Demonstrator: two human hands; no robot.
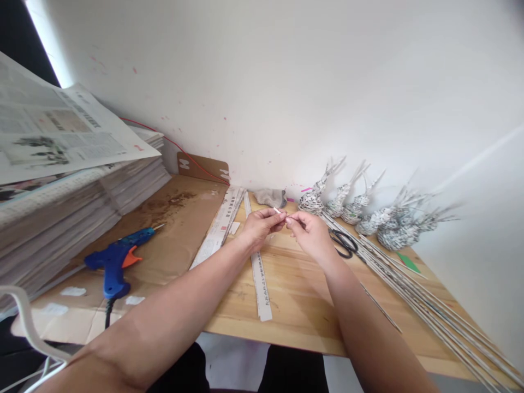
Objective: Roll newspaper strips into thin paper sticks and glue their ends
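Note:
Above the wooden table, my left hand (264, 225) and my right hand (309, 226) meet with their fingertips close together. My left thumb and fingers pinch a small white paper roll (277, 210), whose end pokes out past the fingers. The right fingers pinch at the same spot, closed on what seems to be the same roll; most of it is hidden. Below my left wrist lies a folded newspaper strip (261, 289). Past my right forearm a thin dark stick (380, 307) shows; I cannot tell whether it runs up to my hands.
Black-handled scissors (344, 244) and long paper sticks (426, 303) lie right. Woven paper pieces (399, 229) line the wall. More newspaper strips (216, 226) lie left of centre. A blue glue gun (117, 259) rests on cardboard (180, 240) beside stacked newspapers (135, 185).

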